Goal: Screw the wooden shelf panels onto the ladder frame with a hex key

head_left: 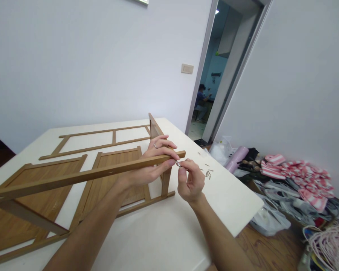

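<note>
A wooden frame (93,174) stands on its side across the white table, one long rail raised toward me. My left hand (158,158), a ring on one finger, wraps round that rail near its right end, thumb below and fingers above. Just beyond the rail's end, my right hand (192,177) is closed in a pinch on a small shiny metal piece (177,163). The piece touches or nearly touches the rail beside my left fingertips; its exact kind is too small to tell. Several loose screws (208,173) lie to the right of my right hand.
Slatted wooden panels (115,165) and a ladder-like wooden frame (90,150) lie on the white table (228,199). Past its right edge are plastic bags (271,218), pink striped cloth (296,173) and coiled cord (332,241). A person (201,103) sits beyond the doorway.
</note>
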`<state>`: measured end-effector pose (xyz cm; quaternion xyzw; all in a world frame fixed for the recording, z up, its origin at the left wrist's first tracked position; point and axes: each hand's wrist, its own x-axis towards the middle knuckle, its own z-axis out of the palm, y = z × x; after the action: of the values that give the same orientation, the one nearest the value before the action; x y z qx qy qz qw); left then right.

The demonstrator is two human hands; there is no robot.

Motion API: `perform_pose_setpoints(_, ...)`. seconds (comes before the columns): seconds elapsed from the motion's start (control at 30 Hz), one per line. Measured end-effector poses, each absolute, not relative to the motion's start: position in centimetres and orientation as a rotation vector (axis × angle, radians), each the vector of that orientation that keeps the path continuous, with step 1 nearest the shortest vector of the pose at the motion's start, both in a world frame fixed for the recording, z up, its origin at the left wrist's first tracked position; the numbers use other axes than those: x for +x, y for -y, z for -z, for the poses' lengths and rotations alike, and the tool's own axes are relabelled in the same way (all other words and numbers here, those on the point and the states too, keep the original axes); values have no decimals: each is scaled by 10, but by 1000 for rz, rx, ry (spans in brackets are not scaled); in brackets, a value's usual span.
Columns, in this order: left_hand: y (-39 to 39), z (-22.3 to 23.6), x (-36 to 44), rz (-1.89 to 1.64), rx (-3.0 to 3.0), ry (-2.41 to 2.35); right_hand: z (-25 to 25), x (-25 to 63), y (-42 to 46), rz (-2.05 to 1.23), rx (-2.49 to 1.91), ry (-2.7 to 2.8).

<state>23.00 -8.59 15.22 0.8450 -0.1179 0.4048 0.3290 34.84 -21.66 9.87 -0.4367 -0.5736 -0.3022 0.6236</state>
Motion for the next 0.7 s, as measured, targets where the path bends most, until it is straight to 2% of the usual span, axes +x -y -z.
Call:
perform_pose_setpoints(0.27,85,-150,230,-1084,2213,338,-99,349,218,669,-919,1405)
perform_pose_setpoints(0.7,79,-151,228,-1070,2171,330,-105,335,228,448,-978,1365)
